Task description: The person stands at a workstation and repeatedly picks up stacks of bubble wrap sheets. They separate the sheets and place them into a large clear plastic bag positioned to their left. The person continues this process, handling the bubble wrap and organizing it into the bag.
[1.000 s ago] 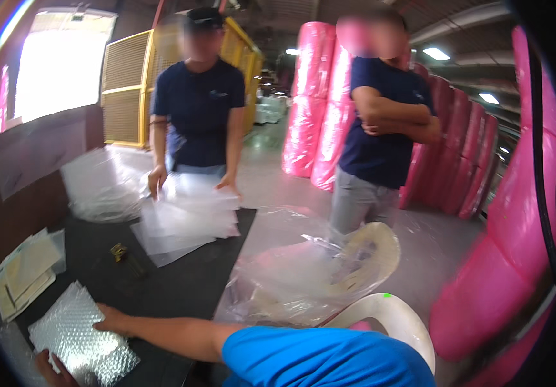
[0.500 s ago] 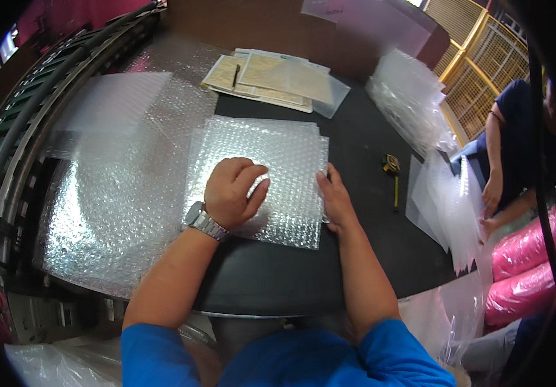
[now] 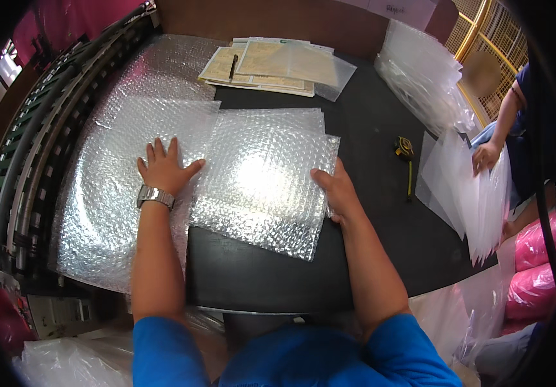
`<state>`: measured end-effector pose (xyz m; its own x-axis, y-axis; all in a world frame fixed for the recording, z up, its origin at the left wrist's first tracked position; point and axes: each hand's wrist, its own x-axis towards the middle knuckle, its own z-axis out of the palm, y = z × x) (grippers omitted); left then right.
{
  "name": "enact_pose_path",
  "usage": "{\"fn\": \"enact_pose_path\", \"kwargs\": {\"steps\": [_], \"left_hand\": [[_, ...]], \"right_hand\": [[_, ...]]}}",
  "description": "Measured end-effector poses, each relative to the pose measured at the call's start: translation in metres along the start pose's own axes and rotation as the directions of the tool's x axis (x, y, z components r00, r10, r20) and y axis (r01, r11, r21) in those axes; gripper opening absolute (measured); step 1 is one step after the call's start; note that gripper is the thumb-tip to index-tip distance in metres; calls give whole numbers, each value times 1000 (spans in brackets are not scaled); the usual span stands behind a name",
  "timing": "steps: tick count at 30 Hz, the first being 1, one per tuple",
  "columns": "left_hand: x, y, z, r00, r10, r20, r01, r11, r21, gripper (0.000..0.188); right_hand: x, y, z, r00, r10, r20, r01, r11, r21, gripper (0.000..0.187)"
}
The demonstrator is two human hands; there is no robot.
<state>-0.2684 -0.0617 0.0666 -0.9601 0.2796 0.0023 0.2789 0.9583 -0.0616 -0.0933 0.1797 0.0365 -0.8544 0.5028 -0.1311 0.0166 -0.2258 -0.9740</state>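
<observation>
A stack of clear bubble wrap sheets (image 3: pixel 258 180) lies in the middle of the black table (image 3: pixel 252 277). My right hand (image 3: pixel 337 192) grips the stack's right edge, thumb on top and fingers underneath. With fingers spread, my left hand (image 3: pixel 165 171) rests flat on the bubble wrap at the left (image 3: pixel 103 213), a larger spread that reaches to the roller conveyor. A metal-banded watch (image 3: pixel 156 197) is on my left wrist. The upper left corner of the stack meets a sheet lying on that left spread.
Papers with a pen (image 3: pixel 278 64) lie at the back. A tape measure (image 3: pixel 404 148), partly pulled out, sits to the right. Beyond it a co-worker's hand (image 3: pixel 486 157) holds thin white sheets (image 3: pixel 481 200). A roller conveyor (image 3: pixel 39 142) runs along the left; clear plastic bags (image 3: pixel 420 77) lie back right.
My left hand has moved left off the stack onto the left bubble wrap, and its fingers have spread. My right hand still holds the stack's edge. The co-worker's hand has moved up.
</observation>
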Motion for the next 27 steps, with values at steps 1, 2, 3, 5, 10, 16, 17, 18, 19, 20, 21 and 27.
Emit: {"fn": "enact_pose_path", "kwargs": {"steps": [1,2,3,5,10,16,17,18,19,20,21,27], "left_hand": [[-2,4,-3,1000,9,-19,-9,1000,-13,77],[-3,8,0,999,18,-38,-19,1000,-25,76],[-2,11,3,998,28,-57,-30,999,-37,75],[-2,15,10,994,50,-96,-51,999,-6,75],[-24,27,9,989,121,-82,-121,993,9,71],[-85,98,36,882,464,-86,-470,878,-88,57],[-84,94,40,893,409,-188,-445,865,-232,55],[-79,82,42,901,333,-278,-421,828,-371,52],[-72,65,41,905,235,-354,-396,769,-502,50],[-65,52,37,899,130,-418,-386,687,-616,48],[-60,47,37,887,18,-462,-384,585,-714,46],[-96,51,-11,914,239,328,372,-166,-913,58]], "right_hand": [[-1,-5,-1,1000,13,-17,-13,1000,8,48],[0,-6,-3,1000,-6,-27,6,1000,-8,48],[2,-4,-7,999,-25,-37,24,999,-24,49],[0,-6,-18,993,-99,-57,98,995,-16,49],[-47,-60,-88,939,-325,-108,340,923,179,54],[-84,-75,-97,945,-323,-56,313,837,450,57],[-78,-59,-97,958,-272,-84,282,865,415,58],[-73,-44,-97,979,-200,-31,197,907,373,59],[-68,-31,-97,992,-124,27,109,939,327,61],[-66,-18,-98,994,-108,-21,110,983,146,61],[-66,-6,-99,992,-99,-74,96,995,-40,62],[-71,-13,-77,993,-66,-94,24,920,-391,68]]}}
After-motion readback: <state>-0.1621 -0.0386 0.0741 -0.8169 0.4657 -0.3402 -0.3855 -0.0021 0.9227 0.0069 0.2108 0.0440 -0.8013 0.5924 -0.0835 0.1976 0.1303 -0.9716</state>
